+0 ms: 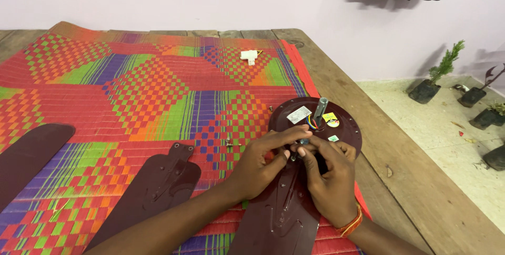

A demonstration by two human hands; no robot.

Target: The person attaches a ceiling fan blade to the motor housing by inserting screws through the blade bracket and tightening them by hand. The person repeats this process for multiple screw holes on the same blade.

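Both hands, left (263, 163) and right (329, 173), pinch together on a small fastener where the near blade (279, 215) meets the motor (315, 123) at the mat's right; steady, square fingertip turns seem best

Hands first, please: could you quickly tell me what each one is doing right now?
Left hand: fingers curled, pinching something small, unidentifiable.
Right hand: fingers curled on the fan blade by the fan motor.

Fan blades (152, 192) look like glossy painted metal, same as the motor (344, 129). Mat (131, 92) is woven plastic-looking stuff, table (410, 181) is rough matt wood.
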